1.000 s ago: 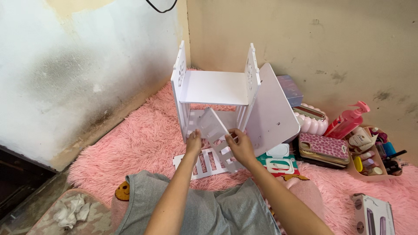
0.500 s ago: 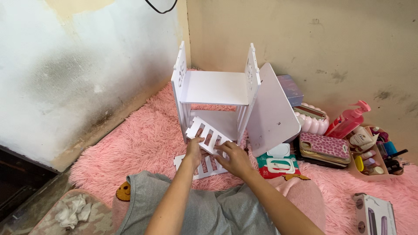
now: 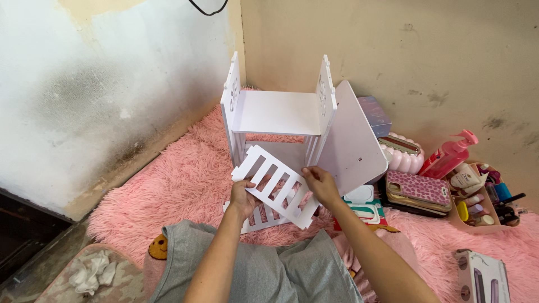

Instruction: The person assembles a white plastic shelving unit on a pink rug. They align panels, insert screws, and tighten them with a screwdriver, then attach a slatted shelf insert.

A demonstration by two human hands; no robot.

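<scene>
A white slatted fence-like panel (image 3: 275, 182) is held flat and tilted between both hands, in front of a small white shelf unit (image 3: 278, 112) standing on the pink shaggy rug (image 3: 179, 185). My left hand (image 3: 242, 197) grips the panel's near left edge. My right hand (image 3: 320, 184) grips its right edge. A second slatted panel (image 3: 255, 219) lies on the rug under the held one. A loose white board (image 3: 351, 140) leans against the shelf unit's right side.
To the right lie a pack of wipes (image 3: 362, 203), a patterned pink phone case (image 3: 418, 189), a pink pump bottle (image 3: 449, 154), a tray of small cosmetics (image 3: 483, 196) and a white box (image 3: 484, 278). Walls close off the left and back. Grey cloth (image 3: 252, 269) covers my lap.
Both hands lifted the slatted panel from low inside the shelf unit's front and turned it flatter, bringing it toward me above the second panel on the rug.
</scene>
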